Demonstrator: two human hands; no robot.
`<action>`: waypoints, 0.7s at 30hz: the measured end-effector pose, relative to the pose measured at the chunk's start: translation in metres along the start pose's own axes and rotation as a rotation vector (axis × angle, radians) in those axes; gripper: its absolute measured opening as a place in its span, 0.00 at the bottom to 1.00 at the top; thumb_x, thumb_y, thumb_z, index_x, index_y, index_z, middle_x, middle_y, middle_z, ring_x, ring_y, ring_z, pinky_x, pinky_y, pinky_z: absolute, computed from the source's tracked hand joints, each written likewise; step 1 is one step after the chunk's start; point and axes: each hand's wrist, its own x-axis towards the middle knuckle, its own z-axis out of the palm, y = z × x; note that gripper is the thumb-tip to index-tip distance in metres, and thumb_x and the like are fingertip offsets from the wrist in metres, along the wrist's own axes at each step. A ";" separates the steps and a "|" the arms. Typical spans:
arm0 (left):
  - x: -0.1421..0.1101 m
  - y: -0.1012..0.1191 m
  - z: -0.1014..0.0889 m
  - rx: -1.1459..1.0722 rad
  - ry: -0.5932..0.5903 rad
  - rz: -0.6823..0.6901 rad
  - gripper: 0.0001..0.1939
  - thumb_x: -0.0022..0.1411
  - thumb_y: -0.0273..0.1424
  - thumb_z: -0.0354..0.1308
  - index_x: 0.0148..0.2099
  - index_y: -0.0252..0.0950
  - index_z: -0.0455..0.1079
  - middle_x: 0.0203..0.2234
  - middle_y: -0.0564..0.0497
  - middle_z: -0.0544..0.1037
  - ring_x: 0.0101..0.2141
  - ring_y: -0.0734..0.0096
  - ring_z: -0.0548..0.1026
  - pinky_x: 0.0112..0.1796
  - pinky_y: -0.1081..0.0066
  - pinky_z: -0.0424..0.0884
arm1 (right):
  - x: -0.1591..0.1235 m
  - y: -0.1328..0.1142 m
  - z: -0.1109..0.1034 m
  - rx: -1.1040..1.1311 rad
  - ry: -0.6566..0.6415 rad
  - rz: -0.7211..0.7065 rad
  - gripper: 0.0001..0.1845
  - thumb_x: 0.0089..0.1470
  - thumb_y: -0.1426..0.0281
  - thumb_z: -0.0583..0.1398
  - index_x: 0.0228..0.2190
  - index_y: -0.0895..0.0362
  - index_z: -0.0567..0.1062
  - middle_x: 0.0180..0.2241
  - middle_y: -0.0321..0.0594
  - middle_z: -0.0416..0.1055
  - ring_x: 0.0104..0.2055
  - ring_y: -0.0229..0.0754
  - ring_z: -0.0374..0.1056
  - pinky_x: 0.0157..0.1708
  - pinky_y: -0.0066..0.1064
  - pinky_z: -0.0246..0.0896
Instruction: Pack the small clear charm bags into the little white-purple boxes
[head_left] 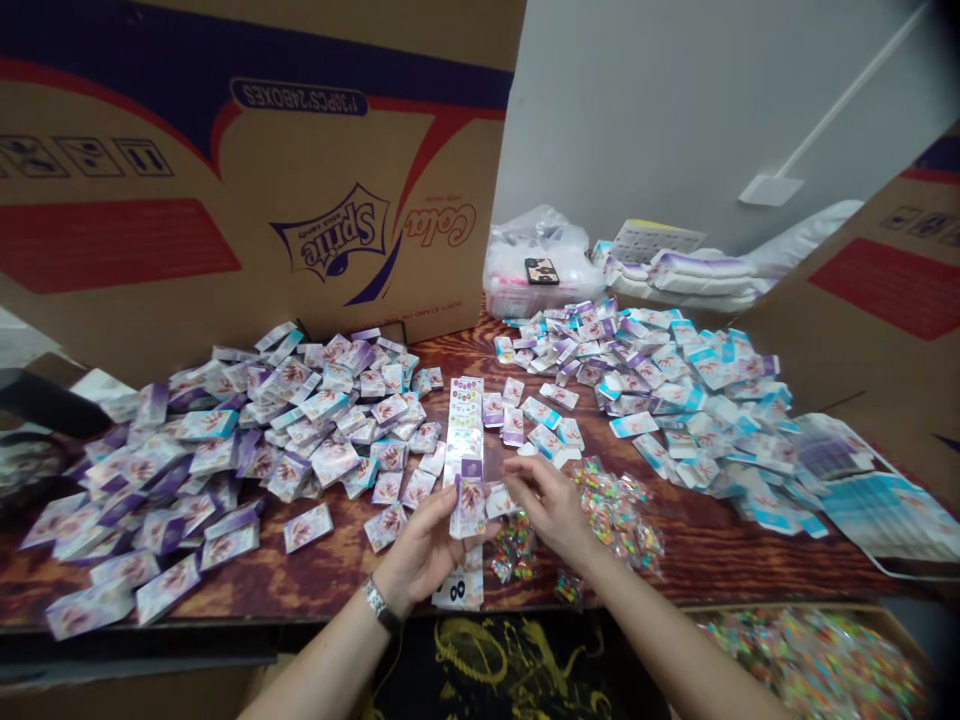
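My left hand [424, 550], with a watch at the wrist, holds a small purple-and-white candy box [470, 508] upright between thumb and fingers; its purple top flap stands up. Just to the right is my right hand [551, 505], its fingers bent together; what they hold, if anything, I cannot make out. A small white box [501, 500] shows between the two hands. Beneath the held box lies a long printed sticker strip [465, 420]. Clear packets of colourful candy [611, 510] are heaped beside and partly under my right hand.
Many small boxes [300, 420] are piled on the left, and more boxes [675, 380] on the right. Large cartons [360, 150] stand behind. A phone [541, 271] rests on plastic bags [540, 240]. Flattened packaging [877, 500] lies right, above an open box of candy packets [817, 660].
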 end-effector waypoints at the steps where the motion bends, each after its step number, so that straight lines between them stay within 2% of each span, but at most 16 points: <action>1: -0.001 0.000 0.000 -0.002 0.008 -0.002 0.11 0.60 0.32 0.56 0.44 0.35 0.71 0.42 0.48 0.76 0.45 0.62 0.72 0.51 0.51 0.64 | -0.001 -0.001 0.000 -0.050 0.019 -0.067 0.09 0.57 0.70 0.55 0.41 0.55 0.71 0.37 0.41 0.71 0.37 0.41 0.68 0.35 0.31 0.63; 3: -0.003 0.001 0.002 0.003 0.022 0.000 0.10 0.60 0.32 0.57 0.44 0.36 0.71 0.42 0.49 0.76 0.44 0.64 0.72 0.50 0.53 0.65 | -0.001 -0.005 0.002 -0.101 0.058 -0.153 0.10 0.57 0.72 0.55 0.42 0.54 0.71 0.37 0.42 0.72 0.40 0.42 0.68 0.39 0.33 0.64; 5: -0.005 0.001 0.004 0.033 0.014 0.011 0.11 0.59 0.33 0.58 0.44 0.37 0.71 0.41 0.50 0.76 0.43 0.65 0.72 0.48 0.56 0.66 | -0.002 -0.007 0.006 -0.115 0.104 -0.177 0.10 0.58 0.73 0.54 0.42 0.54 0.71 0.37 0.42 0.73 0.40 0.42 0.69 0.40 0.34 0.64; 9: -0.005 0.001 0.007 0.212 -0.070 0.015 0.11 0.58 0.32 0.59 0.42 0.34 0.71 0.34 0.49 0.76 0.34 0.72 0.73 0.38 0.70 0.68 | 0.000 -0.009 0.008 -0.101 0.100 -0.177 0.09 0.58 0.73 0.55 0.40 0.54 0.72 0.36 0.41 0.73 0.39 0.41 0.69 0.40 0.33 0.64; 12: -0.004 0.002 0.006 0.353 -0.086 0.040 0.08 0.58 0.31 0.60 0.39 0.32 0.72 0.29 0.51 0.74 0.29 0.77 0.70 0.34 0.76 0.64 | 0.003 -0.009 0.001 -0.017 -0.074 -0.014 0.10 0.57 0.69 0.55 0.42 0.54 0.71 0.36 0.40 0.73 0.37 0.41 0.69 0.36 0.31 0.64; 14: -0.004 0.003 0.005 0.436 -0.104 0.063 0.09 0.57 0.32 0.60 0.40 0.32 0.72 0.32 0.50 0.74 0.32 0.76 0.70 0.37 0.75 0.64 | 0.007 -0.008 -0.007 0.059 -0.281 0.129 0.12 0.57 0.67 0.56 0.43 0.55 0.71 0.31 0.38 0.73 0.31 0.39 0.68 0.29 0.28 0.63; 16: -0.004 0.003 0.003 0.528 -0.129 0.063 0.12 0.57 0.33 0.60 0.44 0.34 0.71 0.35 0.49 0.74 0.36 0.72 0.70 0.40 0.72 0.63 | 0.011 -0.008 -0.013 0.080 -0.448 0.193 0.11 0.56 0.65 0.57 0.40 0.56 0.72 0.24 0.34 0.71 0.25 0.36 0.65 0.23 0.25 0.59; 18: -0.006 0.004 0.003 0.614 -0.147 0.045 0.16 0.57 0.34 0.59 0.47 0.35 0.69 0.38 0.48 0.74 0.39 0.68 0.70 0.42 0.69 0.63 | 0.014 -0.009 -0.018 0.032 -0.507 0.164 0.10 0.56 0.65 0.57 0.37 0.56 0.74 0.21 0.33 0.68 0.22 0.35 0.62 0.22 0.24 0.55; 21: -0.009 0.009 0.003 0.720 -0.150 0.045 0.15 0.57 0.36 0.59 0.47 0.37 0.69 0.48 0.45 0.70 0.46 0.62 0.69 0.46 0.65 0.63 | 0.017 -0.013 -0.024 -0.057 -0.475 0.035 0.08 0.57 0.66 0.57 0.34 0.56 0.73 0.25 0.34 0.70 0.25 0.35 0.63 0.25 0.25 0.56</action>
